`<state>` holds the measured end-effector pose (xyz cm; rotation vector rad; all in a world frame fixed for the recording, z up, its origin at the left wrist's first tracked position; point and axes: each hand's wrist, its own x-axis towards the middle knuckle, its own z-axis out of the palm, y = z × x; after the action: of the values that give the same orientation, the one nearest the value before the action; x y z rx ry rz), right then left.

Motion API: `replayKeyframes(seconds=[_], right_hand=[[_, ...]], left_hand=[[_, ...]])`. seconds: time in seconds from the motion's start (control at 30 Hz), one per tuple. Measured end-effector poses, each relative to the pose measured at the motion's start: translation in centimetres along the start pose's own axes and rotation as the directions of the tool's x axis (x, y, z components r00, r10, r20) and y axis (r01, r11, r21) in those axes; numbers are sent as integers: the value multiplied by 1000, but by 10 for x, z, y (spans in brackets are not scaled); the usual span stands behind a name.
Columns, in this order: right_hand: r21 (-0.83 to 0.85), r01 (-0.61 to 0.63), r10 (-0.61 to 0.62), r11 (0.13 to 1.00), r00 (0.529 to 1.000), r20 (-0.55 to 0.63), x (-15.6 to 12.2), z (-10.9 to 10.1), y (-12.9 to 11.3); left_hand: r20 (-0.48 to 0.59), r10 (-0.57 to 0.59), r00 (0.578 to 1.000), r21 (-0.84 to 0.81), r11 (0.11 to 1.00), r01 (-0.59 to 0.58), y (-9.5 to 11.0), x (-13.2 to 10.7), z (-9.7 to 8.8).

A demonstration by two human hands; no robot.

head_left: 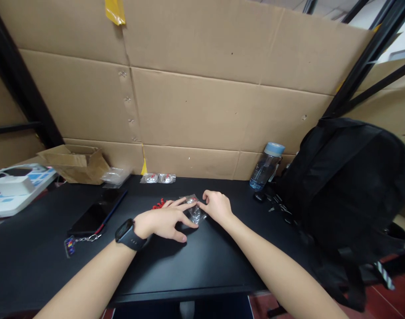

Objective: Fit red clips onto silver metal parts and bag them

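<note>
Cardboard sheeting [195,102] rises behind the black table [202,270], creased in long horizontal lines, with yellow tape [115,12] at its upper left and a black metal frame [358,75] slanting at the right. On the table, just in front of the person and near the middle, lies a small clear packet [196,215] with shiny contents too small to make out.

The left hand [169,219] reaches over the packet from the left, palm down, fingers spread and thumb held well apart; its fingertips touch the film, and nothing is gripped in the palm. A dark watch [131,234] circles that wrist. The right hand [218,207] is at the packet's right edge, fingers curled, with the thumb beside the film; I cannot tell whether it pinches the edge or only touches it. Something red [159,204] shows just beyond the left hand, partly hidden by it.

Farther back, 2 joined clear packets [158,178] lie near the cardboard. Left of these are a crumpled plastic bag [116,176] and an open brown box [78,164]. A phone [98,213] lies nearer the person, with a keychain [70,246] at its lower end. To the right, a blue-lidded bottle [264,170] stands close to a black backpack [351,186].
</note>
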<state>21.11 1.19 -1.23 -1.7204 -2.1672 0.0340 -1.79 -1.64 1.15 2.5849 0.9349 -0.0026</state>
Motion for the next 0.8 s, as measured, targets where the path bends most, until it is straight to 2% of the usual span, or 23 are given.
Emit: replayKeyframes(seconds=[0.13,0.27,0.4,0.57,0.7,0.8], right_hand=[[-2,28,-28,1000,1000,-4,1,4,2],[-10,100,-100,995,994,-41,1,5,2],[-56,101,-105,993,992,-65,2,9,-1],[-76,72,-78,994,994,-79,5,12,-3],[24,166,-164,986,984,-63,5,3,6],[185,252,-243,950,967,-72,6,-6,20]], left_hand=[[-35,-47,998,17,999,48,-9,-7,-8],[-128,32,991,3,1000,-31,-6,-4,-12],[-199,94,975,25,996,-91,3,4,-5],[-200,6,980,100,995,14,-3,9,7],[-211,-4,977,102,994,26,-11,10,8],[-329,5,944,99,995,30,-9,12,4]])
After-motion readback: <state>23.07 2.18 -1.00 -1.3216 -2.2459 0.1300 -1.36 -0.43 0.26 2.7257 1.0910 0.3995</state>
